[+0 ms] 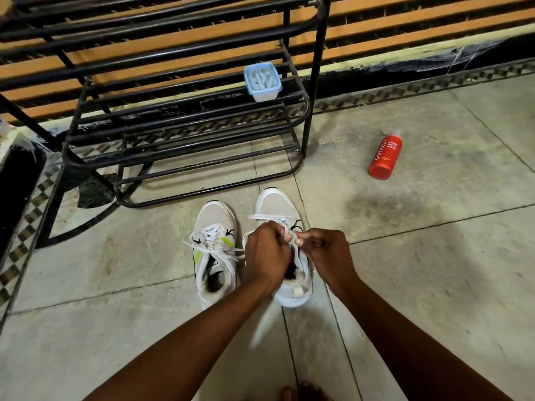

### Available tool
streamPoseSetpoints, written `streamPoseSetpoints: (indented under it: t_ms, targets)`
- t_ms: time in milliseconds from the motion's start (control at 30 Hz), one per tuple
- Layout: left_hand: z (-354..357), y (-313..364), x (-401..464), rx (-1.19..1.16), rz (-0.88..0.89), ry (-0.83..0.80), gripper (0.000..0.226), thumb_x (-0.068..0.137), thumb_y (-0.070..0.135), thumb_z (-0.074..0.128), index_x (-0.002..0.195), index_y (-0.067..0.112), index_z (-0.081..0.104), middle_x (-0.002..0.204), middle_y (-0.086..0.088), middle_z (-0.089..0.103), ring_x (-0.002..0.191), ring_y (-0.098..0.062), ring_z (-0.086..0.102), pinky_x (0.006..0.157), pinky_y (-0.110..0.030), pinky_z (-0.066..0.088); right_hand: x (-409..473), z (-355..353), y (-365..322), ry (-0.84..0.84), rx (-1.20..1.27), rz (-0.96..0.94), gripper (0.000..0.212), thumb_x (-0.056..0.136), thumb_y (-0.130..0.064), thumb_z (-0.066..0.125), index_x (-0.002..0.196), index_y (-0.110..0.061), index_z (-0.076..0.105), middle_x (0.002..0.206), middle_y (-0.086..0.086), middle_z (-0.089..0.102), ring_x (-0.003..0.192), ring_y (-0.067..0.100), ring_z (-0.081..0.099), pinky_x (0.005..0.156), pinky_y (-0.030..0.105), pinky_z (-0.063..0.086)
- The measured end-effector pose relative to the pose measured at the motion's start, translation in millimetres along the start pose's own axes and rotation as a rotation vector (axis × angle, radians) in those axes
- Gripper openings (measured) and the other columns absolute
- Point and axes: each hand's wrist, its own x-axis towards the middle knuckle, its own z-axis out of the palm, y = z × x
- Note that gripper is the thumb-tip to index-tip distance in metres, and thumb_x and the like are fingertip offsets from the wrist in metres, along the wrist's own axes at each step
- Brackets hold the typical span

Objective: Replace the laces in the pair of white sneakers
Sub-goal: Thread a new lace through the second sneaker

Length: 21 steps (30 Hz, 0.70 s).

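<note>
both hands, left hand (267, 250) and right hand (327, 250), pinch the soft, limp lace (288, 233) over the right sneaker (278, 204); best held near its tip.

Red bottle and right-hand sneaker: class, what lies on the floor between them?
Nothing. In the head view, the floor between the red bottle and the right-hand sneaker is bare tile, with only a grout line and a dark smudge.
</note>
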Motion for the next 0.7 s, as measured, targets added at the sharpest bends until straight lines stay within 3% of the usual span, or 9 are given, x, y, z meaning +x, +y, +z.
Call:
streamPoseSetpoints:
  t_ms: [100, 233, 433, 533, 700]
  targets:
    - [-2.0, 7.7, -5.4, 0.019, -0.058, 0.038, 0.012, 0.084, 0.019, 0.068, 0.078, 0.026, 0.061, 0.083, -0.001, 0.074, 0.084, -0.025, 0.068, 0.066, -0.030, 0.043, -0.6, 2.3, -0.3, -0.001, -0.020, -0.013, 0.022, 0.082, -0.005, 0.078, 0.082, -0.026, 0.081, 0.082, -0.010, 0.078, 0.084, 0.007, 0.075, 0.086, 0.032, 0.057]
    - [-1.4, 9.1, -4.6, -0.033, -0.152, 0.078, 0.002, 0.084, 0.021, 0.070, 0.084, 0.021, 0.068, 0.086, -0.002, 0.075, 0.088, -0.026, 0.069, 0.071, -0.033, 0.049, -2.6, 4.4, 4.3, -0.002, -0.012, -0.002, 0.015, 0.084, -0.006, 0.077, 0.093, -0.017, 0.082, 0.089, -0.008, 0.079, 0.092, 0.008, 0.074, 0.092, 0.036, 0.057]
    - [-0.2, -5.5, 3.4, -0.211, -0.152, -0.017, 0.022, 0.084, 0.017, 0.078, 0.068, 0.027, 0.066, 0.070, 0.009, 0.072, 0.075, -0.012, 0.071, 0.074, -0.032, 0.058, -2.7, 3.4, 2.6, 0.027, 0.010, 0.026, 0.019, 0.081, -0.007, 0.080, 0.090, -0.024, 0.082, 0.086, -0.008, 0.079, 0.089, 0.007, 0.074, 0.090, 0.033, 0.057]
    - [-0.2, -10.9, 6.3, -0.269, -0.142, -0.045, 0.018, 0.081, 0.020, 0.079, 0.068, 0.025, 0.068, 0.066, 0.009, 0.071, 0.070, -0.012, 0.070, 0.072, -0.032, 0.058, -1.1, 3.1, 3.5, 0.016, -0.010, 0.025, 0.020, 0.081, -0.008, 0.081, 0.092, -0.024, 0.082, 0.086, -0.009, 0.078, 0.088, 0.006, 0.074, 0.089, 0.032, 0.057]
    - [0.2, -13.4, 13.6, -0.358, -0.179, -0.102, 0.030, 0.083, 0.005, 0.081, 0.065, 0.024, 0.067, 0.060, 0.011, 0.066, 0.061, -0.006, 0.062, 0.067, -0.026, 0.052, 1.9, -0.8, 5.3, -0.031, -0.011, 0.039, 0.016, 0.085, -0.010, 0.078, 0.096, -0.021, 0.082, 0.089, -0.003, 0.079, 0.091, 0.014, 0.075, 0.093, 0.045, 0.058]
